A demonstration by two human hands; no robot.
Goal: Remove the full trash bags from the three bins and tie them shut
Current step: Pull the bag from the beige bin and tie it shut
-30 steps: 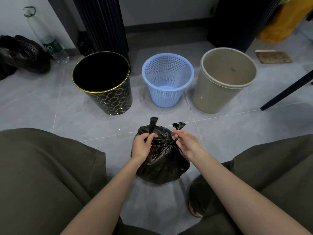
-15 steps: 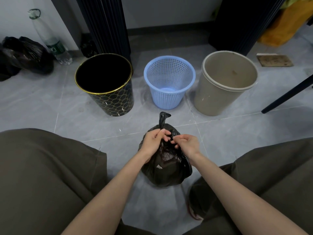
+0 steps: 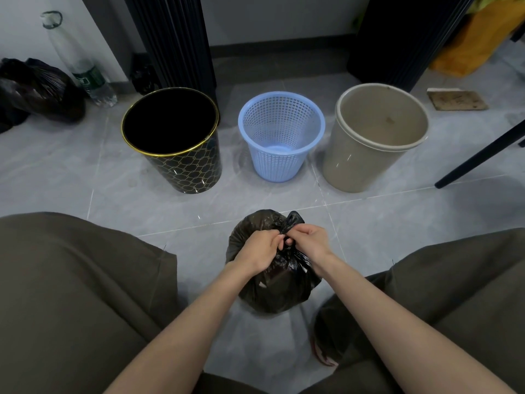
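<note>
**Far-left edge of the floor [image 3: 71, 172], by the wall:** heap of black plastic bags [image 3: 37, 89], cut off by the frame. Their number, and whether they are knotted, cannot be told. Just beside them is a clear plastic bottle [image 3: 82, 64] with a green label, leaning on the wall.

**Near-left corner:** trouser leg [image 3: 71, 294], olive-brown, covering the tiles there.

**Left of the row:** black bin [image 3: 181, 172] with gold rim and gold lattice, upright. Its interior is too dark to read. A ribbed dark panel [image 3: 176, 41] stands close behind, its base hidden by the bin.

**Centre of the row:** blue mesh basket [image 3: 279, 155], upright, bare base showing. Narrow gaps of tile separate it from either neighbour.

**Near centre, on the floor between the knees:** trash bag [image 3: 272, 291], black and bulging, apart from the bins across an open strip of tile. The left hand [image 3: 260, 251] and right hand [image 3: 308, 243] meet at its gathered neck. Their fingers are curled, each pinching the twisted plastic, and the knuckles touch. The neck is mostly hidden under the fingers. One small tail of plastic sticks up above the right hand.

**Right of the row:** beige bin [image 3: 360, 166], upright, bare inner wall showing.

**Near-right corner:** second trouser leg [image 3: 454, 294], with a shoe [image 3: 321, 354] partly hidden beneath it. Open tile lies between this leg and the beige bin.

**Far-right edge:**
- Black furniture leg [image 3: 483, 155], slanting, with its foot near the beige bin and its top cut off.
- Flat brown board [image 3: 457, 99], lying on the tiles.
- Yellow sack [image 3: 477, 44], cut off at the far corner.
</note>
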